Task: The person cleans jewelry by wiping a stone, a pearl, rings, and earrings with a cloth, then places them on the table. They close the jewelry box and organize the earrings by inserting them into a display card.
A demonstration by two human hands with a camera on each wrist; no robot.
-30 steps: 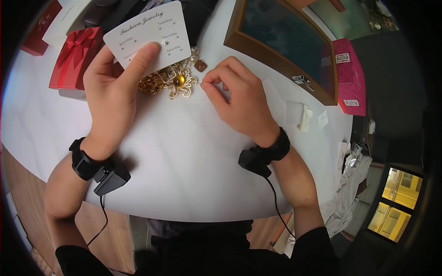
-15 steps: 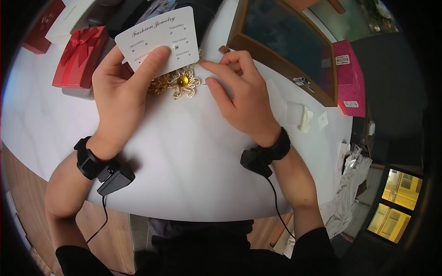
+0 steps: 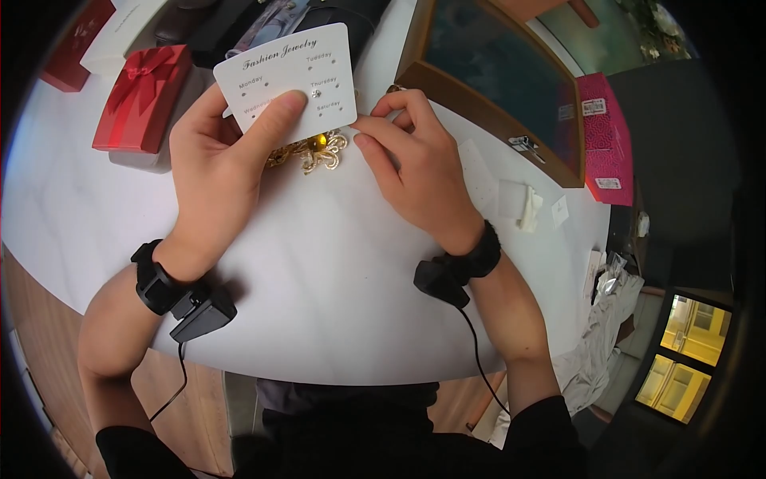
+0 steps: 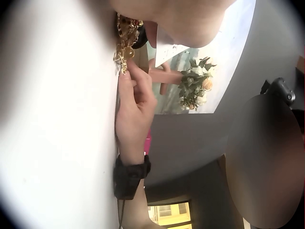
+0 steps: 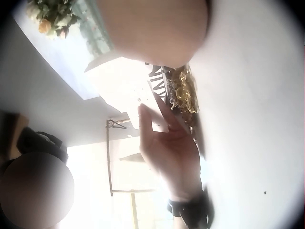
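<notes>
My left hand (image 3: 219, 180) pinches a white card (image 3: 279, 68) printed "Fashion Jewelry", thumb on its face and fingers behind it. A small sparkling stud (image 3: 317, 93) sits on the card beside the thumb tip. Under the card's lower edge lies gold jewelry (image 3: 323, 152) with a yellow stone; the card hides part of it. My right hand (image 3: 423, 164) is at the card's right corner, fingers bent, thumb and index tips slightly apart. Whether it holds anything tiny cannot be told. In the right wrist view the gold jewelry (image 5: 183, 93) lies beyond the card (image 5: 155, 107).
A red gift box (image 3: 140, 104) with a bow stands at the left. At the back right is a wooden case (image 3: 491, 100) with a dark panel, beside a pink box (image 3: 608, 144). A clear packet (image 3: 512, 197) lies at the right. Black items (image 3: 339, 20) are at the back.
My left hand has moved the card right and slightly toward me, covering more of the gold jewelry. The right hand's fingertips have parted, and the small brown piece has shifted toward the wooden case.
</notes>
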